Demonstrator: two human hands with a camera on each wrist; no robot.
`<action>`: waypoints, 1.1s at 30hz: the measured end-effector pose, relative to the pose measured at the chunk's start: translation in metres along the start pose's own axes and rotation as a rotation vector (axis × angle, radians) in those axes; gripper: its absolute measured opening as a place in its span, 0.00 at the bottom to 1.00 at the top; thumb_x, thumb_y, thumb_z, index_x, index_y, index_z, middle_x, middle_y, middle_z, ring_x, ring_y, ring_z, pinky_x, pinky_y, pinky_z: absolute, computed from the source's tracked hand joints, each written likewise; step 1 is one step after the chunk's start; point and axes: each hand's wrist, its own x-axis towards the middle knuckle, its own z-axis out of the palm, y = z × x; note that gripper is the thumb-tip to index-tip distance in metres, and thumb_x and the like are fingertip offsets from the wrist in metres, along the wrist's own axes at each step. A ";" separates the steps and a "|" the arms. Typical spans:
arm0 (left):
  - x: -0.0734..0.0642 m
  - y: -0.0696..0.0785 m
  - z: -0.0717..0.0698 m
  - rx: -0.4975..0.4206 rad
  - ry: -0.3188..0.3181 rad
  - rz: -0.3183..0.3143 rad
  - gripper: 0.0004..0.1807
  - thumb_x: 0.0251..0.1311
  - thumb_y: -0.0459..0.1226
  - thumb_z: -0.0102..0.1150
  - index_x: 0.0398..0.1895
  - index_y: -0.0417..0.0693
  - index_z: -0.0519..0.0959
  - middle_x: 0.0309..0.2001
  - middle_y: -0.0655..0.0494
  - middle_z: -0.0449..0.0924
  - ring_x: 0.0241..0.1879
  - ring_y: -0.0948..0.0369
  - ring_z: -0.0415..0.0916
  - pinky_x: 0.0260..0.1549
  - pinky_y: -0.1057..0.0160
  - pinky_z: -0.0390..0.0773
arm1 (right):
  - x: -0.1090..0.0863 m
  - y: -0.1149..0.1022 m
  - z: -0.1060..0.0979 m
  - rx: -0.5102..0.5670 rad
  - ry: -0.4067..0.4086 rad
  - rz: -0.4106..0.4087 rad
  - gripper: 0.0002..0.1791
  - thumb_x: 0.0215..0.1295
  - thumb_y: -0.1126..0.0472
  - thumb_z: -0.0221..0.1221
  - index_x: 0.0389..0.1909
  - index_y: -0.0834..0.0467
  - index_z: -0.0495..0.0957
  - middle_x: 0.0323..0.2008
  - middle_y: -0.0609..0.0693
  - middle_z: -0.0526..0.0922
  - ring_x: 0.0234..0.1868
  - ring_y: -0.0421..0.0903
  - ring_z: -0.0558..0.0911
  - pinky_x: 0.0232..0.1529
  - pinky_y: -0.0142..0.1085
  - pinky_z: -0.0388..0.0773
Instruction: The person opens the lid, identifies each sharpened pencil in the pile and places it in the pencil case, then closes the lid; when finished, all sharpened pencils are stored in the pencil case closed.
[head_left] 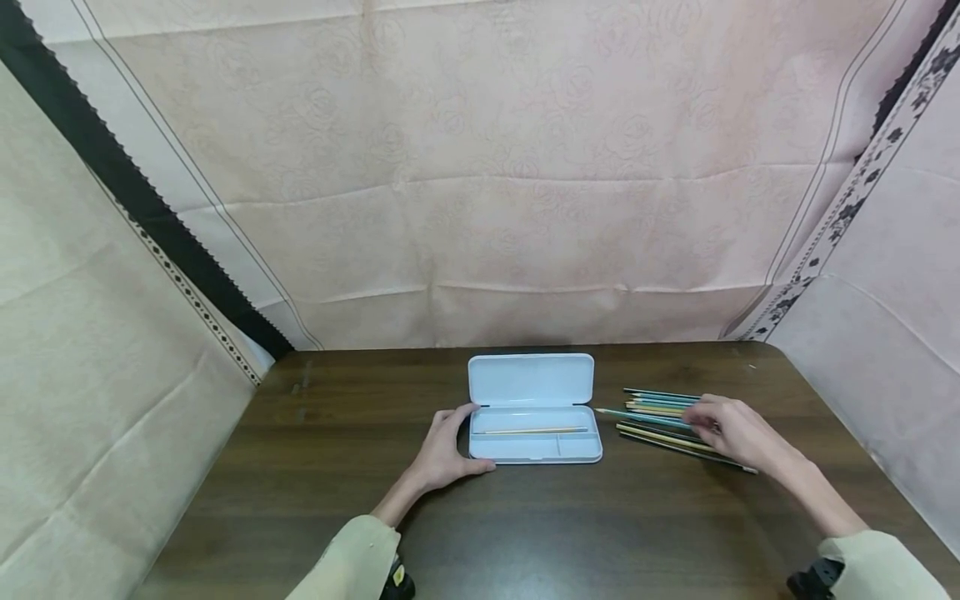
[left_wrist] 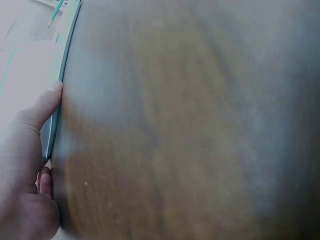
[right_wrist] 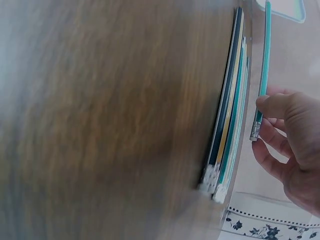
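A light blue pencil case (head_left: pixel 531 379) lies open on the table, its lid tilted back. Inside it lies one yellowish pencil (head_left: pixel 532 431). My left hand (head_left: pixel 442 454) grips the case's left end, thumb at the front edge and fingers by the hinge side; the left wrist view shows the thumb (left_wrist: pixel 47 102) against the case's edge. Between thumb and fingers my right hand (head_left: pixel 738 429) pinches a teal pencil (right_wrist: pixel 265 60) near its eraser end. Its tip points left toward the case. Several black, yellow and teal pencils (right_wrist: pixel 227 115) lie beneath and around that hand.
The dark brown wooden table (head_left: pixel 540 533) extends around the case and pencils. Pale patterned cloth (head_left: pixel 480 208) hangs behind the table and along both sides.
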 end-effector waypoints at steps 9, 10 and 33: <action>0.000 0.001 0.000 0.006 -0.001 -0.010 0.51 0.44 0.51 0.80 0.72 0.49 0.65 0.64 0.47 0.68 0.63 0.49 0.60 0.57 0.46 0.68 | 0.016 -0.012 0.007 0.035 0.005 -0.073 0.16 0.48 0.79 0.70 0.35 0.58 0.86 0.30 0.44 0.80 0.29 0.33 0.77 0.26 0.33 0.75; 0.000 0.001 0.000 0.004 0.000 -0.009 0.51 0.44 0.51 0.80 0.72 0.49 0.65 0.64 0.47 0.68 0.63 0.49 0.60 0.57 0.46 0.68 | 0.018 -0.013 0.008 0.041 -0.002 -0.074 0.15 0.48 0.79 0.69 0.35 0.59 0.86 0.31 0.44 0.80 0.29 0.33 0.77 0.26 0.33 0.75; -0.001 0.001 -0.001 0.004 -0.005 -0.010 0.51 0.45 0.52 0.80 0.72 0.50 0.65 0.64 0.48 0.68 0.63 0.50 0.60 0.57 0.46 0.68 | 0.061 -0.051 0.031 0.123 -0.136 -0.047 0.12 0.57 0.75 0.67 0.38 0.57 0.86 0.34 0.44 0.80 0.30 0.36 0.75 0.31 0.34 0.76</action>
